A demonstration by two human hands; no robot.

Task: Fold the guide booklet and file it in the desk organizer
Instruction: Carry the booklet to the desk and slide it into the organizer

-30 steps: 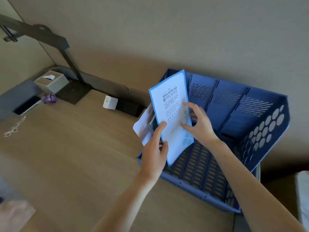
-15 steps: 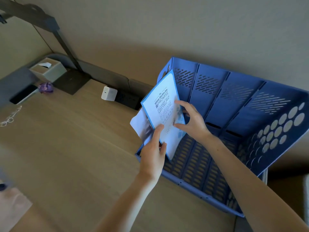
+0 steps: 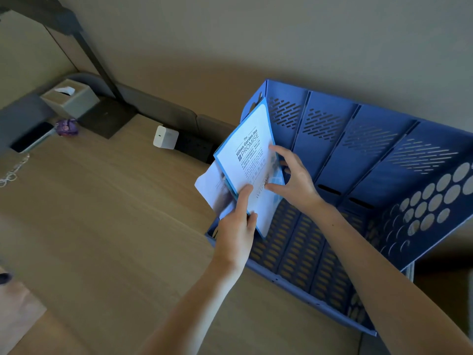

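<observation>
The guide booklet (image 3: 249, 160), white with a blue border and printed text, stands tilted at the left end of the blue desk organizer (image 3: 384, 139). Its lower edge dips into the leftmost slot, and a loose white page fans out to its left. My left hand (image 3: 236, 226) pinches the booklet's lower left corner, thumb on the front cover. My right hand (image 3: 294, 180) grips its right edge, fingers behind and thumb in front. The organizer has several perforated dividers and a side wall with round holes.
The wooden desk (image 3: 102, 226) runs left of the organizer. A white charger (image 3: 165, 137) sits in a black power strip at the back. Farther left are a tissue box (image 3: 70, 101), a purple object (image 3: 67, 127), a lamp base (image 3: 107, 119) and a chain (image 3: 11, 172).
Both hands have carried the booklet down and toward the organizer's left end; its lower edge now dips into the leftmost slot. The view has shifted slightly.
</observation>
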